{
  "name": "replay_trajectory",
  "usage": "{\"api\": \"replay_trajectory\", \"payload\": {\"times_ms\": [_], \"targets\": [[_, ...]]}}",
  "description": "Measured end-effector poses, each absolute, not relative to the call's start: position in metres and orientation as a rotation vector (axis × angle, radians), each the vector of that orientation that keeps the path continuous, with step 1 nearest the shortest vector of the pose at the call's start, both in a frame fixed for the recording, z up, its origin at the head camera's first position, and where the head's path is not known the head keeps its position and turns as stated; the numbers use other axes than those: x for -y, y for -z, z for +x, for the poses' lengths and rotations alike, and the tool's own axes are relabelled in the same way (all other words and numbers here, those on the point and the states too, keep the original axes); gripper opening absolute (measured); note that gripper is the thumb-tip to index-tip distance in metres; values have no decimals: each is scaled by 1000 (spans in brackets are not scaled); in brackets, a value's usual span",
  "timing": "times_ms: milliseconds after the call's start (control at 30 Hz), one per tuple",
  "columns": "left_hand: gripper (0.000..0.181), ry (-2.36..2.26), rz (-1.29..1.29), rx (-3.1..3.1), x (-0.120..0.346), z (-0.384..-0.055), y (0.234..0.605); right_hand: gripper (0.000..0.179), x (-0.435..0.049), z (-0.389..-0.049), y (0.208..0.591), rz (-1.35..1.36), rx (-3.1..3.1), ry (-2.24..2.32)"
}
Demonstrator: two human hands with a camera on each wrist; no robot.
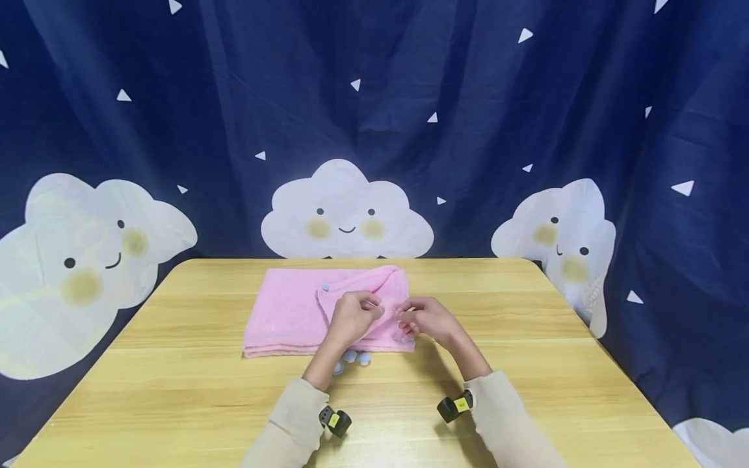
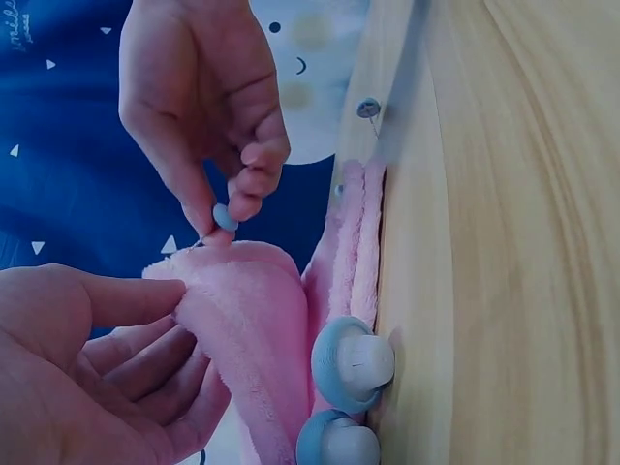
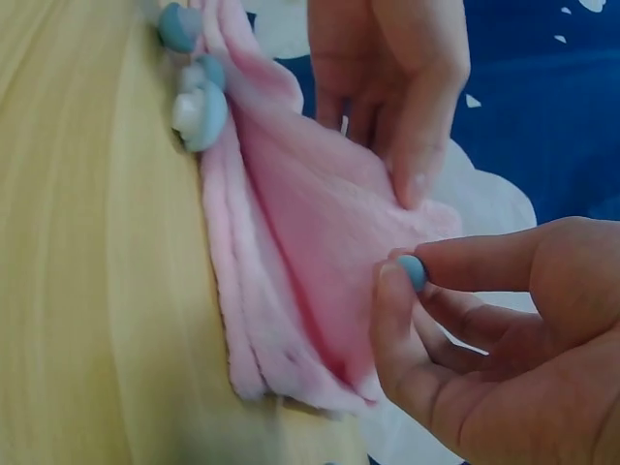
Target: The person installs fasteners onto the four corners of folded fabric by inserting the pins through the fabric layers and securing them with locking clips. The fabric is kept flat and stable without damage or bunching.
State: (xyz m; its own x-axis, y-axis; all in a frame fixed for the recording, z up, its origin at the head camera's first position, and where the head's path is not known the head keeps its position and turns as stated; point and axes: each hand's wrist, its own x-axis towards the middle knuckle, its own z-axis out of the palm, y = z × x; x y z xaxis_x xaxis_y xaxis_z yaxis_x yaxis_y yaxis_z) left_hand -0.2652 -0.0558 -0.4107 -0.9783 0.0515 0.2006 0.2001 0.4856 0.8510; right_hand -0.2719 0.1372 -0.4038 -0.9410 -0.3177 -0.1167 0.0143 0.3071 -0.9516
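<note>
A folded pink plush cloth (image 1: 287, 312) lies on the table, its right part lifted into a raised flap. My left hand (image 1: 354, 318) pinches the upper edge of that flap between thumb and fingers, as the left wrist view shows. Opposite it, my right hand (image 1: 430, 318) pinches a small blue-headed pin (image 3: 413, 272) between thumb and index finger. In the left wrist view, the pin's thin needle points at the cloth edge near my left fingertips. Blue-capped, white-stemmed mushroom-shaped pieces (image 2: 354, 363) sit beside the cloth's front edge.
Another blue dot (image 1: 326, 286) shows on the cloth's fold at the left. A blue-headed piece with a thin needle (image 2: 368, 108) is near the cloth's far end in the left wrist view. The wooden table (image 1: 175, 390) ends at a dark blue curtain (image 1: 374, 58) with clouds.
</note>
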Motion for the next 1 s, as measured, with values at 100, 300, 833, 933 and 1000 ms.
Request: {"api": "replay_trajectory", "payload": {"times_ms": [100,300,833,933,1000], "targets": [[8,1504,-230,2575,56,-265,410,23,-134,-272,405,-271,-2299,1696],[7,1510,-242,2573,54,-264,409,20,-131,-271,408,-279,-2284,1726],[10,1536,-255,2522,51,-262,409,17,-129,-272,410,-247,-2238,1770],[13,1535,-251,2488,49,-262,409,17,-129,-271,410,-235,-2231,1783],[14,1531,-243,2473,48,-262,409,17,-129,-271,410,-235,-2222,1790]]}}
